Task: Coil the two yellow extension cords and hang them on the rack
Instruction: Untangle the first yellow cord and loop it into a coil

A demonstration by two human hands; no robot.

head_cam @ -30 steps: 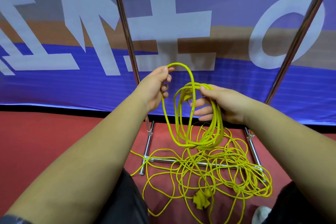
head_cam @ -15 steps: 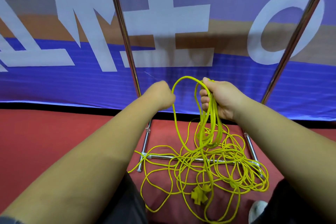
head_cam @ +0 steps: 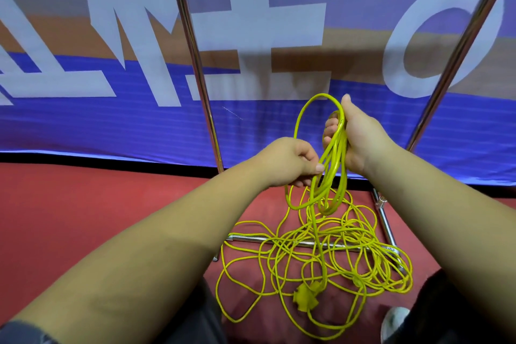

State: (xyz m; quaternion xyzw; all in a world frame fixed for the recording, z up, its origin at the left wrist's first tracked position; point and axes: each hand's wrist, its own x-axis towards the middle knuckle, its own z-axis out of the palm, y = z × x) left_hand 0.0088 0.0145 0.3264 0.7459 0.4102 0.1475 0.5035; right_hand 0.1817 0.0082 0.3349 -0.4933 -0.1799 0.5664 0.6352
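At far left we see a smooth printed banner point(head_cam: 83, 126), blue along its lower band with big white letter shapes, hanging down to a matte red floor point(head_cam: 83, 218). Next comes the rack: two round, shiny chrome uprights, the left upright point(head_cam: 195, 64) leaning slightly and the right upright point(head_cam: 458, 50) slanting up to the top corner, joined low down by one thin chrome crossbar point(head_cam: 251, 238) on the floor. Between the uprights, the left hand point(head_cam: 290, 162) has its grip closed in a pinch, thumb against fingertips, on a single thin strand of glossy yellow cord. Just to its right hangs the coil point(head_cam: 335, 173), long narrow loops bunched too tightly for us to count, with one wider loop arching over the top. The right hand point(head_cam: 360, 139) has its grip wrapped round the top of that coil, fingers curled in and thumb pointing up. Below both hands, the loose cord point(head_cam: 279, 265) sprawls over the floor and across the crossbar in many overlapping curls; we cannot tell the two cords apart in the tangle. We count one flat, lumpy yellow plug point(head_cam: 305, 296) at its near edge. One pale shoe toe point(head_cam: 395, 321) shows at lower right.
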